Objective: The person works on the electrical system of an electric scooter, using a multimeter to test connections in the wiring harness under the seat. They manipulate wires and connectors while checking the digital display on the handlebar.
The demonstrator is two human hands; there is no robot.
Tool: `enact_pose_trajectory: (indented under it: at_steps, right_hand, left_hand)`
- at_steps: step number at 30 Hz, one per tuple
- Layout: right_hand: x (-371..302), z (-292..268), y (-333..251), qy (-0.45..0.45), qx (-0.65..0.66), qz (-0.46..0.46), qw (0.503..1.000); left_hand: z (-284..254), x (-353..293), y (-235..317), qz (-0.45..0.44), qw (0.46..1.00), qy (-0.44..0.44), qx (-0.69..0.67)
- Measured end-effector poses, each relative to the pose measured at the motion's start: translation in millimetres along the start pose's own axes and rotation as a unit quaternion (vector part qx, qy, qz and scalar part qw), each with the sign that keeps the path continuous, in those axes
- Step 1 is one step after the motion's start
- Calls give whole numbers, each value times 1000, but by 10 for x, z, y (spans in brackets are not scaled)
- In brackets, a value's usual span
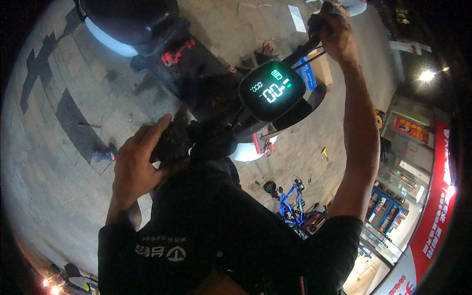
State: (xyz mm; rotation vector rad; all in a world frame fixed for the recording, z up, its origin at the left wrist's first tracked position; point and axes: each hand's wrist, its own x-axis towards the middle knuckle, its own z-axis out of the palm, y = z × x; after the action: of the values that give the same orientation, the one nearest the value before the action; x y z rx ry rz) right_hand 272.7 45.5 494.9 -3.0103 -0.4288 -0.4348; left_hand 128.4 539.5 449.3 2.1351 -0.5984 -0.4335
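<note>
Scooter handlebars (231, 130) are what both my hands are on right now, and the whole electric scooter fills the middle of my view, tipped at a weird angle because of how my head is turned. My left hand (135, 164) is curled over the left grip (172, 142), fingers wrapped around the top of it and thumb side toward me, so that hand is closed on the grip. My right hand (334, 34) is way up at the top of the picture, arm fully stretched, and it's clenched around the right grip (314, 24) with the knuckles facing me.

Between the two grips sits the round dash display (270, 91), lit up with greenish white digits and a little battery icon. Past it, toward the top left, I can see the dark body of the scooter (187, 69) with a red bit on it and a white-edged part (110, 42) further out.

Everything stands on grey stone paving (59, 147) with darker bands in it. Low down near my right elbow there's a blue bicycle frame (290, 201) lying on the ground, and on the far right a shopfront (403, 196) with a red sign and bright lights. It's dark out, so small details are mushy.
</note>
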Motion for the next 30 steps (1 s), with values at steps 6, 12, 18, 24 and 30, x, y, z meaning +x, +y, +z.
enact_pose_trajectory:
  at_steps: [6,12,18,24,30]
  right_hand:
    - [169,-73,141,-43,0,-86,995]
    - [335,-112,31,-175,-55,-9,983]
    - [545,-14,-89,-327,-156,72,929]
    - [612,81,-81,-359,-228,65,903]
    - [616,20,-119,-374,-198,68,904]
  left_hand:
    - [-18,17,15,-14,1000,5,-15]
    - [-3,-10,-45,-7,1000,4,9]
    - [-37,-36,-39,-7,999,-6,30]
    - [-60,-35,-37,-17,999,-15,28]
    - [-82,-37,-33,-4,999,-20,33]
